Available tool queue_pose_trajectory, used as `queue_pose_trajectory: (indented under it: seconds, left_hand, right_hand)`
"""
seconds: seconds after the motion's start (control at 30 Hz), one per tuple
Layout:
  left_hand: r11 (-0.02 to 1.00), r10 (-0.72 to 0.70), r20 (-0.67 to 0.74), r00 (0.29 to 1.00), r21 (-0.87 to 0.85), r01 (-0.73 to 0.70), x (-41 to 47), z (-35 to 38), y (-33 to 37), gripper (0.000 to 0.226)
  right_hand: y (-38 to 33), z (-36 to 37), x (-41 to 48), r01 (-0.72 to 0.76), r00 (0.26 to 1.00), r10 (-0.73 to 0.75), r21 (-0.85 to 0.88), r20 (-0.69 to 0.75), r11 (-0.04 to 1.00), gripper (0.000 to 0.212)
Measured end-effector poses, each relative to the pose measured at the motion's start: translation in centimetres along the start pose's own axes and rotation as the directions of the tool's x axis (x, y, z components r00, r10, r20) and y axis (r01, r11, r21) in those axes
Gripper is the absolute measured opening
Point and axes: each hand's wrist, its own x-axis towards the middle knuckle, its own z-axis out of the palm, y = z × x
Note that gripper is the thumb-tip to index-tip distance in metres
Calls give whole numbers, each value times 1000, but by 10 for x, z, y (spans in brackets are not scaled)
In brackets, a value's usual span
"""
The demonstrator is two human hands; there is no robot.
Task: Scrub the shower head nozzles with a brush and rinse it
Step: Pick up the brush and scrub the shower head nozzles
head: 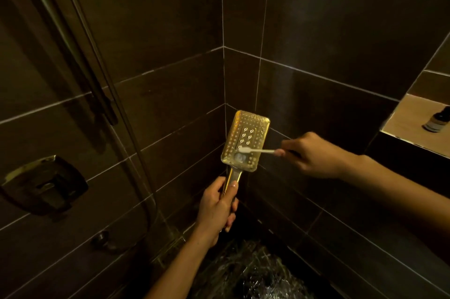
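Observation:
A gold rectangular shower head [246, 140] stands upright in the tiled corner, its nozzle face turned toward me. My left hand [218, 206] is wrapped around its handle below the head. My right hand [311, 155] holds a white toothbrush [257, 151] by the handle, coming in from the right. The brush's bristle end rests on the lower part of the nozzle face, just above a round grey button. No water comes out of the nozzles.
Dark tiled walls meet in a corner behind the shower head. A gold mixer valve [43, 184] sits on the left wall, with a hose [114, 94] curving down past it. A small dark bottle [437, 121] stands in a niche at the right. The floor [250, 272] below looks wet.

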Motion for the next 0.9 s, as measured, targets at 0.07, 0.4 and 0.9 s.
queue_pose_trajectory:
  seconds: [0.07, 0.4, 0.9]
  left_hand:
    - [1000, -7, -7, 1000, 11, 7, 1, 2, -1, 19]
    - [1000, -8, 3, 1000, 18, 8, 4, 2, -2, 19]
    - [999, 33, -10, 999, 31, -33, 6, 3, -2, 16]
  right_hand:
    - [2, 1, 1, -47, 997, 47, 0, -63, 999, 37]
    - [6, -7, 8, -142, 960, 128, -42, -248, 989, 44]
    - [-8, 2, 12, -56, 998, 53, -59, -46, 997, 36]
